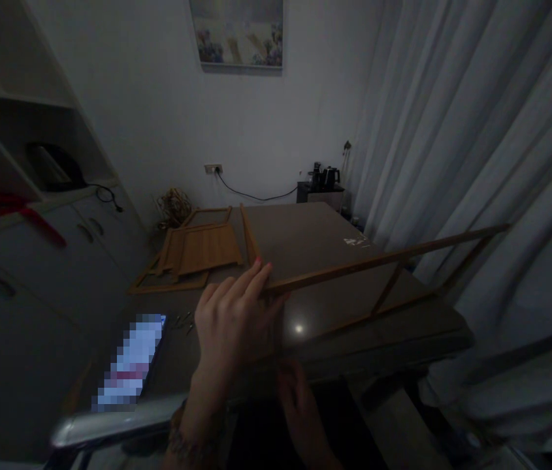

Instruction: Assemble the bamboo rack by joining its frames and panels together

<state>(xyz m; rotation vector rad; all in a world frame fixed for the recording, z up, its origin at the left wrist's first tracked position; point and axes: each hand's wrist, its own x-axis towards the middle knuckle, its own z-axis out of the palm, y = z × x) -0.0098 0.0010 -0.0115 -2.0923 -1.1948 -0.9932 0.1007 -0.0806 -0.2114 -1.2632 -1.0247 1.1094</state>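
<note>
My left hand [234, 320] is closed round the near end of a long wooden frame [383, 264] of thin bars. The frame stands on edge on the dark table [305, 241] and reaches right towards the curtain. Lower down, in shadow at the table's front edge, my right hand [300, 405] sits under the frame's near end; its fingers are too dark to make out. More wooden parts [200, 251], a slatted panel and flat frames, lie stacked at the table's far left.
A lit phone screen [131, 362] lies on the table's near left, with small screws [182, 320] beside it. White cabinets and shelves [35, 196] fill the left. A curtain [476, 163] hangs on the right. A kettle set [324, 177] stands behind the table.
</note>
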